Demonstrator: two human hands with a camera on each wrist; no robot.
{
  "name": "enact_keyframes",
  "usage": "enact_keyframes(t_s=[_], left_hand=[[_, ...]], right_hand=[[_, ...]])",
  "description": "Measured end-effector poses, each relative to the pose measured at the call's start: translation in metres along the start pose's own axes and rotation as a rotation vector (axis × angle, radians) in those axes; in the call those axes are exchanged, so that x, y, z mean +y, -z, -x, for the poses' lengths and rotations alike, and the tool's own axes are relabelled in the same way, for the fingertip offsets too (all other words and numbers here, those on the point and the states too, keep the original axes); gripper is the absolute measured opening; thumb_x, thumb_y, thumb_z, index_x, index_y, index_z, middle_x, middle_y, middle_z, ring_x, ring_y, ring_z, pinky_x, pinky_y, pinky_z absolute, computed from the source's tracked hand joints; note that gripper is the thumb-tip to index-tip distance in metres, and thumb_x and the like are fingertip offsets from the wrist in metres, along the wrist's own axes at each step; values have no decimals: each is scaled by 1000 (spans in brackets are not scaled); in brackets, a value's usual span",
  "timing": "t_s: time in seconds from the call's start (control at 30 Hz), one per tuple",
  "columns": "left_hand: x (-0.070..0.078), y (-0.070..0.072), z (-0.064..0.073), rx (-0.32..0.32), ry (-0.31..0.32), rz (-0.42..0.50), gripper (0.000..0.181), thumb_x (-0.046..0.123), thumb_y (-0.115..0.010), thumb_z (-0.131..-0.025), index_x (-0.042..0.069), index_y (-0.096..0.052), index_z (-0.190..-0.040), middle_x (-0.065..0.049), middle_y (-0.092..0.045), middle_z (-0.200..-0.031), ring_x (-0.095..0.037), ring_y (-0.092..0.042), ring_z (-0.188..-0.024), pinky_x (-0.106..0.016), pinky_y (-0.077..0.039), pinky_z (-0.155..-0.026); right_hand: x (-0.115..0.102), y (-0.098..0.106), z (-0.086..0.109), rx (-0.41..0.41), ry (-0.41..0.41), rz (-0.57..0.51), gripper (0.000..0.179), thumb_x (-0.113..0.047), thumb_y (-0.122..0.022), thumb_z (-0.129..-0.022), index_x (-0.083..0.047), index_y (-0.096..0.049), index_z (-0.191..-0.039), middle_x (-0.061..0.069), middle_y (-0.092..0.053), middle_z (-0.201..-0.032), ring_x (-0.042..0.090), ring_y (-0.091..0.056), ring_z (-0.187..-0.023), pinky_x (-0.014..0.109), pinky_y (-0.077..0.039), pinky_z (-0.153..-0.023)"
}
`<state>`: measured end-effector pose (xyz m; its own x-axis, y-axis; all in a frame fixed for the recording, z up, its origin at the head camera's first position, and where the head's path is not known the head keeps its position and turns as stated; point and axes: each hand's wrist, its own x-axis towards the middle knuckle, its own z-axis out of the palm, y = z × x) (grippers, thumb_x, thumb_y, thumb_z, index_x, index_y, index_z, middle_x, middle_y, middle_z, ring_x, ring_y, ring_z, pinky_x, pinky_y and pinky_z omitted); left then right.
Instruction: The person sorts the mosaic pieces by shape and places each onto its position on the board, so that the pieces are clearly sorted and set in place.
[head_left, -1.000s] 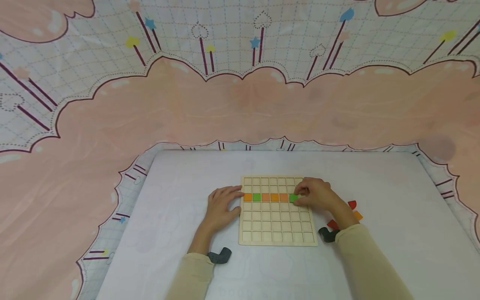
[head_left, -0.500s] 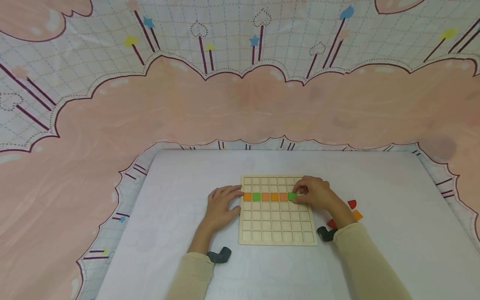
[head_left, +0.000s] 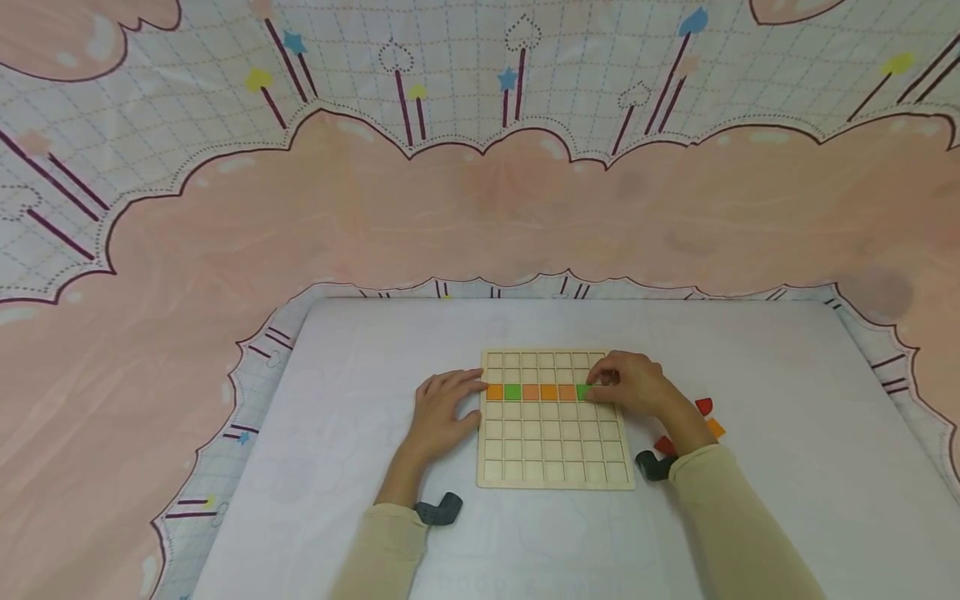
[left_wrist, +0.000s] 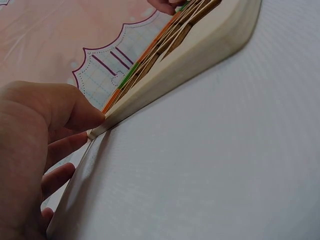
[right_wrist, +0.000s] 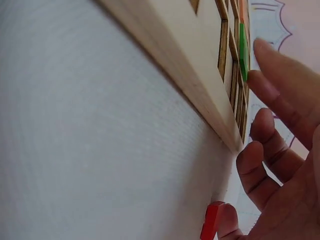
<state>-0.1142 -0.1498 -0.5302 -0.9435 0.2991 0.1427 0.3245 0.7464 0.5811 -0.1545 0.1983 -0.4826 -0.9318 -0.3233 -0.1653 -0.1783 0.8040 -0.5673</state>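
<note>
A square wooden grid board point(head_left: 555, 479) lies on the white table, one row of its cells holding orange and green square tiles. My left hand point(head_left: 442, 421) rests along the board's left edge with thumb and forefinger spread; in the left wrist view the thumb point(left_wrist: 85, 112) presses near the edge. At the row's right end, the thumb and forefinger of my right hand point(head_left: 630, 385) pinch a green tile point(right_wrist: 243, 52). The fingers partly cover this tile in the head view. Its neighbour is an orange tile point(head_left: 567, 392).
To the right of the board lie loose pieces: a red one point(head_left: 703, 406), an orange one point(head_left: 716, 428) and another red one point(head_left: 664, 446), near the right forearm. A dark wrist device point(head_left: 439, 509) sits on the left wrist. A patterned cloth point(head_left: 480, 200) hangs behind the table.
The right hand's green tile has shifted slightly left toward the orange tile beside it, and the thumb now covers more of it. The left hand has stayed at the board's edge.
</note>
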Motion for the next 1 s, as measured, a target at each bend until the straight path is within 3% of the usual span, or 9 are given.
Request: enact_keyframes(t_s=[0.27, 1.0], left_hand=[[0, 1, 1, 7, -3, 12, 42, 20, -68, -84, 24, -70, -126, 8, -56, -150, -22, -45, -140, -59, -19, -120], [-3, -3, 0, 4, 2, -1, 43, 20, -68, -85, 26, -70, -127, 10, -55, -151, -22, -44, -141, -57, -19, -121]], right_hand=[[2, 0, -1, -8, -14, -61, 17, -29, -82, -84, -19, -75, -95, -2, -59, -85, 17, -51, -82, 32, -34, -72], [3, -2, 2, 6, -16, -81, 16, -27, -83, -84, -18, -75, -96, -3, -59, -84, 17, -50, -82, 34, -31, -74]])
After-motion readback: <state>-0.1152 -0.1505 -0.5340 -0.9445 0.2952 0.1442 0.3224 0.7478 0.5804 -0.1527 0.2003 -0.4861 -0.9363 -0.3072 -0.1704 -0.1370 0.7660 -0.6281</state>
